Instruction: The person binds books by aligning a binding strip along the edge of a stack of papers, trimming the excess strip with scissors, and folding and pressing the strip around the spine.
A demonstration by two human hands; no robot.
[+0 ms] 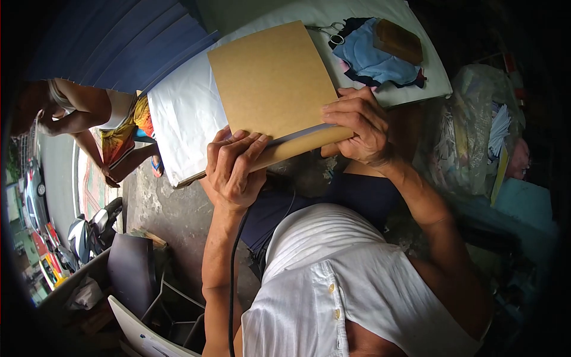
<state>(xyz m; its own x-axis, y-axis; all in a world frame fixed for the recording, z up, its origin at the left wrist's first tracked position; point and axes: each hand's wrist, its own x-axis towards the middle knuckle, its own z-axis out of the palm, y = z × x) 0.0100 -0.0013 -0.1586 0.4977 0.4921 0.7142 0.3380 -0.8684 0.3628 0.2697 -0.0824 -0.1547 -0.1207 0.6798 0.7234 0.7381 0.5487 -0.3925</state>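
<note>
A large, flat brown cardboard cover (pixel 270 77) lies on the white-covered table, with a rounded, spine-like tan edge facing me and a grey-blue strip showing beside it. My left hand (pixel 235 163) grips the near left end of that edge, fingers curled over the top. At the other end, my right hand (pixel 360 125) is closed around the edge with its fingertips on the cover. Both thumbs are mostly hidden underneath. Beyond my right hand sit a blue cloth bundle (pixel 363 56), a brown block (pixel 397 41) on it, and scissors (pixel 334 34).
The white table covering (pixel 178 107) extends left to a corner. Dark blue slats (pixel 119 41) stand at the upper left. Another person (pixel 98 113) sits beyond the table, near a street with vehicles. A clear plastic bag (pixel 476 131) of scraps is at right, a chair (pixel 134 273) at lower left.
</note>
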